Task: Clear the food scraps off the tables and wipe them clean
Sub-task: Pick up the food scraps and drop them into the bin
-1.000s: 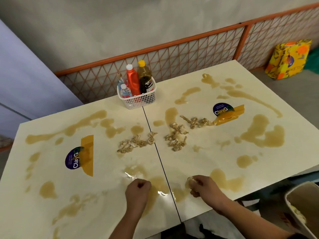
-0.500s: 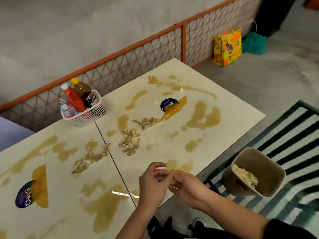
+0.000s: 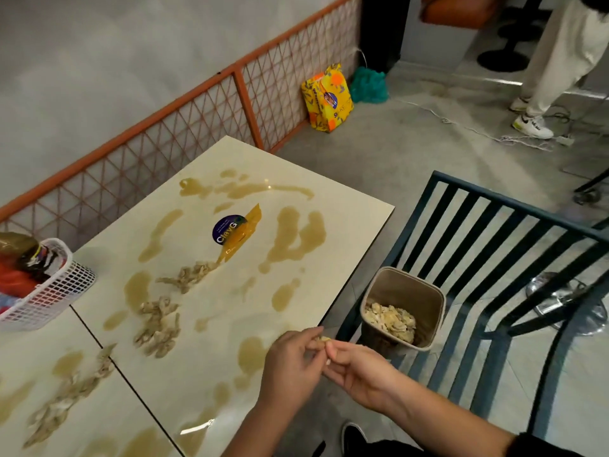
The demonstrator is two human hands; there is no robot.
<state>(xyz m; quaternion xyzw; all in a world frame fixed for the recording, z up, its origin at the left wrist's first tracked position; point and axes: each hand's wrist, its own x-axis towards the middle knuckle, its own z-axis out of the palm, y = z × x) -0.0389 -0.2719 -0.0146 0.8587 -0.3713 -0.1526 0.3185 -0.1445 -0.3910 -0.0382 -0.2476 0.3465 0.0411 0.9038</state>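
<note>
Two cream tables stand pushed together, smeared with brown sauce puddles. Pale food scraps lie in strips across the middle of both tops. My left hand and my right hand meet over the right table's near corner, fingertips pinching a small pale scrap between them. A beige bin with scraps inside sits on a dark slatted chair just right of the table, close to my hands.
A white basket of sauce bottles stands at the far left by the orange mesh railing. A dark slatted chair stands beside the table. A yellow bag and a person's legs are on the floor beyond.
My hands lifted off the table's near edge, came together with a scrap, and moved right toward the bin. The view swung right, bringing the bin and chair into sight.
</note>
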